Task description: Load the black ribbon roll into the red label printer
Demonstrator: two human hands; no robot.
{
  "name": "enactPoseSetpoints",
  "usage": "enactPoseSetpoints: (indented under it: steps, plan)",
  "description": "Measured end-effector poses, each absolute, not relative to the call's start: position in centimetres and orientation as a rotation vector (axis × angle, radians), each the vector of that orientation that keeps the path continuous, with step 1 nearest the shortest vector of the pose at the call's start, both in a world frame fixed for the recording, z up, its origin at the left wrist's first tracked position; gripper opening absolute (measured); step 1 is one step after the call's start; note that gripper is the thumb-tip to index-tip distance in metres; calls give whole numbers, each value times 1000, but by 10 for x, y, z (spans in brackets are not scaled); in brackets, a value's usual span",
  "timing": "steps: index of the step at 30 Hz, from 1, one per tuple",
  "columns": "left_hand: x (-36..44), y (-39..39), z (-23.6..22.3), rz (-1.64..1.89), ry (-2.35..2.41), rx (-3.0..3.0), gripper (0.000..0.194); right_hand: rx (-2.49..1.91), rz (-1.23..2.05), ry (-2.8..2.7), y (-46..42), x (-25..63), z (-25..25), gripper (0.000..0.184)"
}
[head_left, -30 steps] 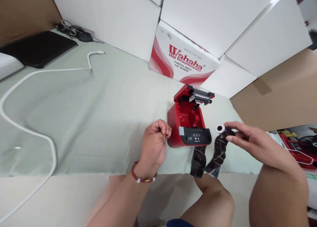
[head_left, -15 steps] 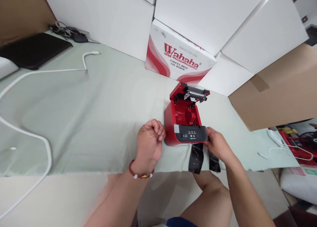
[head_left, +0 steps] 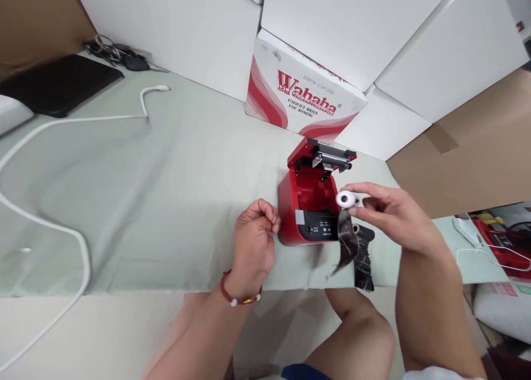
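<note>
- Currently, your right hand [head_left: 392,211] grasps a white roll [head_left: 350,197] between thumb and fingers, near the right side of the red device [head_left: 289,217]; a dark strip [head_left: 347,244] hangs below the roll;
- Your left hand [head_left: 255,233] is loosely clenched, just beside the device's left wall; cannot tell if touching;
- Device stands on the table [head_left: 199,175], lid [head_left: 299,152] raised; a dark roll [head_left: 365,234] lies to its right.

Printer [head_left: 287,211] before the carton [head_left: 305,95]

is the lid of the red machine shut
No, the lid stands raised at the back of the red machine, with the hollow inside showing.
</note>
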State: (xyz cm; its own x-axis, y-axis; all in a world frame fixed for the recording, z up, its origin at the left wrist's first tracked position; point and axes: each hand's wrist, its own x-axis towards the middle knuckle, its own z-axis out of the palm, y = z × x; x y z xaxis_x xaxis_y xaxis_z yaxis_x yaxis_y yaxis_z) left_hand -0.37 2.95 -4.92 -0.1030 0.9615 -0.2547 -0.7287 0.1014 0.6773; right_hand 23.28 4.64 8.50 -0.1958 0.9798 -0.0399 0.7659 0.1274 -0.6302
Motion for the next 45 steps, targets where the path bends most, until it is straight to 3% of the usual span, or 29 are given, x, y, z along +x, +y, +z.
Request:
enactPoseSetpoints:
  steps: [6, 13, 22, 29, 34, 37, 41, 45]
  plan:
    - [-2, 6, -47, 1882, 1106, 1551, 31, -1785, 454, -2307, 80, 177, 59, 40]
    - [12, 0, -51, 1731, 1040, 2186, 32, -2042, 219, -2464, 95, 157, 55, 45]
    - [21, 1, -54, 1702, 1091, 2246, 29, -2106, 92, -2612, 95, 143, 57, 45]
    - [22, 0, -54, 1730, 1079, 2189, 24, -1845, 323, -2536, 103, 154, 41, 53]
    - [20, -1, -53, 1739, 1090, 2191, 26, -1458, 543, -2340, 71, 168, 51, 30]
    - [21, -1, -53, 1742, 1083, 2191, 27, -1384, 428, -1992, 47, 177, 59, 20]
    - [24, -2, -54, 1781, 1102, 2173, 23, -1302, 101, -1530, 57, 192, 46, 30]
    - [24, -2, -52, 1792, 1101, 2202, 23, -1304, 390, -1463, 88, 205, 21, 46]
